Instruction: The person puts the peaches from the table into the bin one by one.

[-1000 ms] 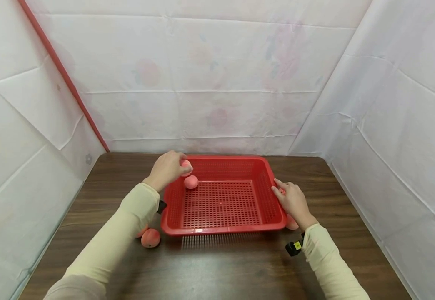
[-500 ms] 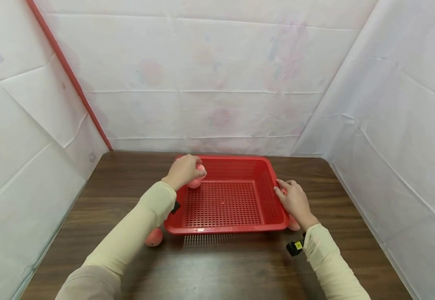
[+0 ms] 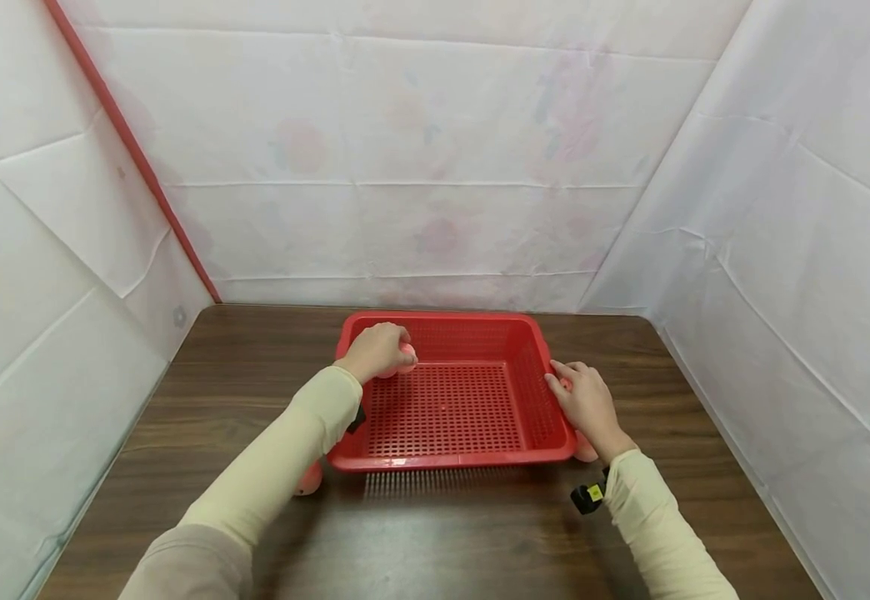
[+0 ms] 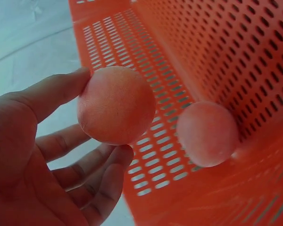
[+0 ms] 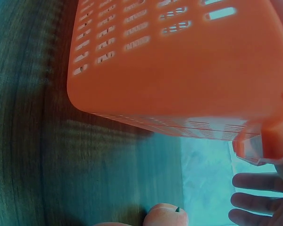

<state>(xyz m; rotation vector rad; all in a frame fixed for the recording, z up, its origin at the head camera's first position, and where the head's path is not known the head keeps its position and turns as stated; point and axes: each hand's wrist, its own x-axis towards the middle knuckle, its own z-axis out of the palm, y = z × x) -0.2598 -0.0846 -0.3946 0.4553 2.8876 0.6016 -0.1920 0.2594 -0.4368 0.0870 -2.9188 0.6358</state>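
Walls (image 3: pixel 435 150): creased white sheeting, faint floral print; red strip (image 3: pixel 131 150) down the left corner.
Table (image 3: pixel 435 542): dark wood grain, shiny in front.
Basket (image 3: pixel 450 460): red, perforated, on the table.
Left hand (image 3: pixel 377 350): at the basket's left end, thumb and fingers clamped on one peach (image 4: pixel 117 104).
Right hand (image 3: pixel 587 404): touching the right rim, fingers apart.
Other peaches (image 4: pixel 207 134): one inside the basket, others outside, near both ends.

No text is legible; the yellow label (image 3: pixel 595 493) on the black device (image 3: pixel 580 500) below the right hand (image 3: pixel 587 402) is too small.
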